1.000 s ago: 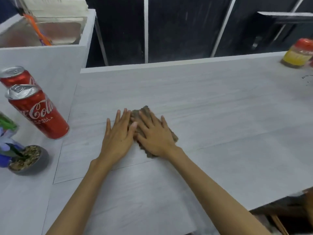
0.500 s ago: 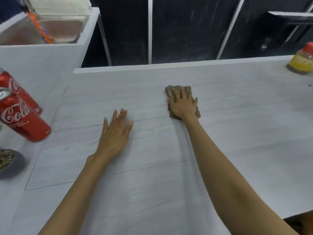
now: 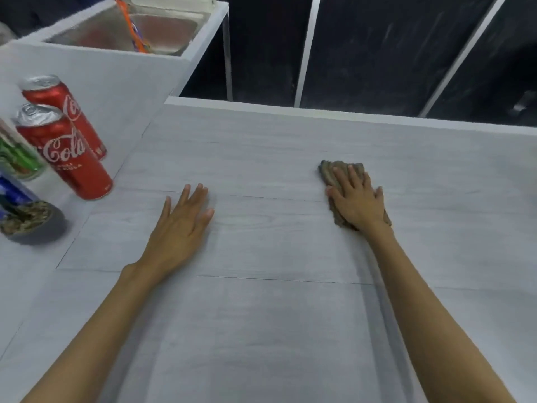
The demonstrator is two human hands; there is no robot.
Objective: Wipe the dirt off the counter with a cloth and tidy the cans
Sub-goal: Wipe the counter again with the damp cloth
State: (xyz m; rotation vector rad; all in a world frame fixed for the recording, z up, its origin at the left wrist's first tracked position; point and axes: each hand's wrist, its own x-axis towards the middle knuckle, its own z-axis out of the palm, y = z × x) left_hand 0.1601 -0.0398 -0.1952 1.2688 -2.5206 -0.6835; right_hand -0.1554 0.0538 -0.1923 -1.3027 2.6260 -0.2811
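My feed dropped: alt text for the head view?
The right hand presses a brown cloth flat on the grey counter; the left hand lies flat, apart. At left stand a red cola can and a second red can behind it.

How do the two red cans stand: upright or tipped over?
Upright. The front can and rear can rest on their bases on the counter, silver tops up.

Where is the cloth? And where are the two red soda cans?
cloth (image 3: 327, 172): head view, on its bare far-left corner.
front red can (image 3: 76, 161): head view, on the middle of its red side.
back red can (image 3: 71, 107): head view, on its upper red side, by the white lettering.
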